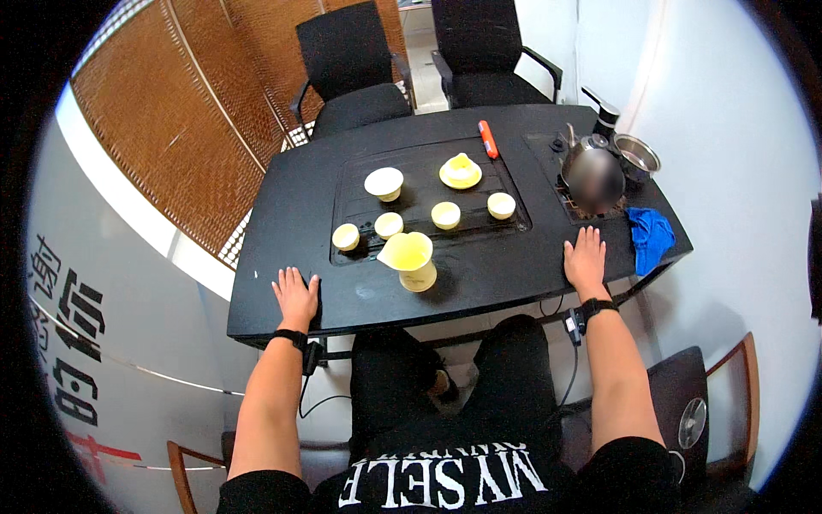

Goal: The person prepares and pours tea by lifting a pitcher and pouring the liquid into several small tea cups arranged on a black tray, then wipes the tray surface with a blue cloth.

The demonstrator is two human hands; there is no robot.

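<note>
My left hand (pixel 295 298) lies flat on the black table (pixel 479 287) near its front left, fingers stretched and nothing in them. Flat on the right side rests my right hand (pixel 586 262), likewise holding nothing, a little left of a crumpled blue cloth (pixel 651 241). Between the hands stands a pitcher (pixel 417 276) with yellowish liquid or a yellow inside. Behind it, several small white cups, among them one at the left (pixel 346 237) and one at the right (pixel 501 206), stand around a tea tray (pixel 414 184). A white bowl (pixel 384 182) and a lidded bowl on a saucer (pixel 461 173) sit farther back.
A metal kettle (pixel 595 176) and a metal pot (pixel 636 156) stand at the back right beside a black spout (pixel 605 116). An orange-red stick-shaped object (pixel 488 140) lies behind the tray. Two black chairs, left (pixel 347 56) and right (pixel 479 51), face the far edge.
</note>
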